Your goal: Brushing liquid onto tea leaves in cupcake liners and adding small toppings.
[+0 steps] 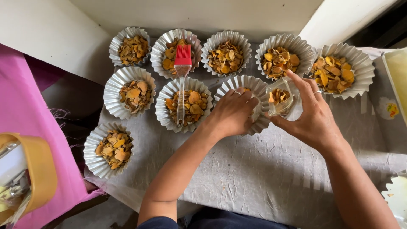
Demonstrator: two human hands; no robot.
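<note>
Clear bag (pixel 280 101) in tilted right hand (pixel 311 114)

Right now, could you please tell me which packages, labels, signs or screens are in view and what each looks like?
Small clear plastic bag of yellow-orange dried slices: held in the right hand, beside the left hand, over a fluted silver foil cup.
Labels, signs, screens: none visible.

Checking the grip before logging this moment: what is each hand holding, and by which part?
The right hand pinches a small clear plastic bag of yellow dried slices by its side. The left hand rests in a fluted foil cup, grip hidden.
</note>
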